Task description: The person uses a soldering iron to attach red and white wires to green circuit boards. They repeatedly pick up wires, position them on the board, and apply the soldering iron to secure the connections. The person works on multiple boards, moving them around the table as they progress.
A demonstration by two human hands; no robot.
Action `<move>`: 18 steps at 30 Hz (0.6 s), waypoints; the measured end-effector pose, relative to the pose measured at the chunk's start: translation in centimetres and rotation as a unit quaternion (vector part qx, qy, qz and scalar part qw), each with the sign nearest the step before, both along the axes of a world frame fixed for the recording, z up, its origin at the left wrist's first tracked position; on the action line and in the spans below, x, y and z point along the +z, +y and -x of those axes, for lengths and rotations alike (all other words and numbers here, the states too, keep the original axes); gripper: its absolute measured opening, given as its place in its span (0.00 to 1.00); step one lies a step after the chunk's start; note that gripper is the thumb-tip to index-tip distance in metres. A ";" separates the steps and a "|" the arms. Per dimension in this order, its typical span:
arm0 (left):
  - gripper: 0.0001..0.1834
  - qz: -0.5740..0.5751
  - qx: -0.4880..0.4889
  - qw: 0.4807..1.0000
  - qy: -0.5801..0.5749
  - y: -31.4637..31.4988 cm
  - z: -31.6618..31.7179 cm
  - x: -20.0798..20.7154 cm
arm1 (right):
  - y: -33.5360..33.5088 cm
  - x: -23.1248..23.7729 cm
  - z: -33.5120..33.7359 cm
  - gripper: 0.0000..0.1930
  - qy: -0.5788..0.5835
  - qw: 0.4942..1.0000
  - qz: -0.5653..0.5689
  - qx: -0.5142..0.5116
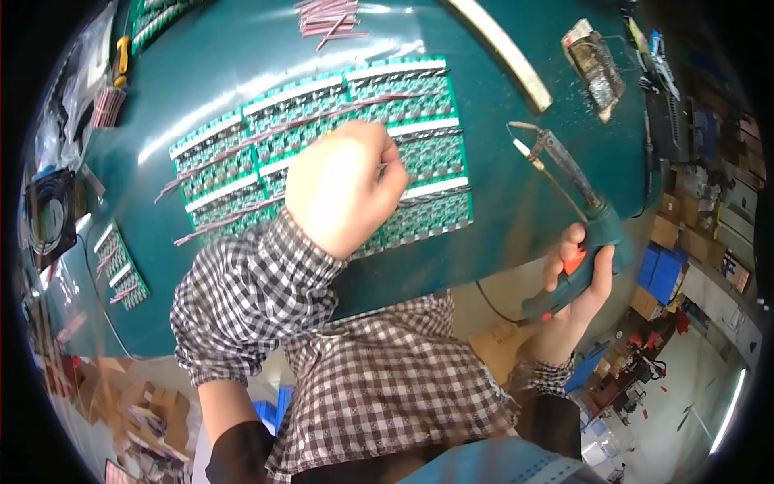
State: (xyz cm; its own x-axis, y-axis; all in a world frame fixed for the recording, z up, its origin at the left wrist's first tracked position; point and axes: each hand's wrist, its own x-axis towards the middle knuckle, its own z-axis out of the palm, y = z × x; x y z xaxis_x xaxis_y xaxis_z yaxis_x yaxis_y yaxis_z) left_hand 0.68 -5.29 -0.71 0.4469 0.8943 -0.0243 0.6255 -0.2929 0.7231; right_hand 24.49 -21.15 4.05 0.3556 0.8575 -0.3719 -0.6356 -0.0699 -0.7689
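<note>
At far left, a fan (55, 218) lies beside a small board (122, 266). At centre, the boards (435, 161) rest in rows on the green table (504, 218), with pink wires (300, 124) laid across them; the left hand (343, 185) is over the boards, its fingers curled, though whether they pinch anything cannot be told. At right, the right hand (595, 294) grasps a soldering gun (603, 230), its tip apart from the boards.

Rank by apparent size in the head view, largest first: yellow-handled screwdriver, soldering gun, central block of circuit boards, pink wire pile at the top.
1. Central block of circuit boards, though the left hand covers part of it
2. Soldering gun
3. Pink wire pile
4. Yellow-handled screwdriver
</note>
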 end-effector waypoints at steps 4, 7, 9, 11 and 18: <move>0.03 -0.021 -0.003 1.000 0.004 -0.3 0.2 -0.2 | -0.1 -0.1 0.9 0.24 -0.115 0.992 0.023 0.047; 0.03 -0.023 -0.002 1.000 0.000 -0.2 0.2 -0.2 | -0.3 0.5 1.6 0.27 -0.209 0.973 0.076 0.065; 0.04 -0.022 -0.003 1.000 -0.004 -0.1 0.0 -0.2 | -0.2 0.6 1.6 0.26 -0.230 0.965 0.081 0.100; 0.04 -0.026 0.000 1.000 -0.006 -0.2 -0.1 -0.1 | -0.4 0.8 1.5 0.26 -0.242 0.956 0.101 0.132; 0.05 -0.030 -0.002 0.999 -0.015 0.0 0.0 -0.2 | -0.2 1.1 1.9 0.23 -0.251 0.942 0.131 0.178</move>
State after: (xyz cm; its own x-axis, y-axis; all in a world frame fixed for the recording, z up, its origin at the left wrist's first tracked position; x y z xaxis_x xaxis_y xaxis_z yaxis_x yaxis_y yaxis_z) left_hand 0.71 -5.31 -0.91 0.4499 0.8921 0.0426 0.6024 -0.3383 0.7230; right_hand 22.58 -21.33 5.19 0.2500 0.8573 -0.4500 -0.0975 -0.4401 -0.8926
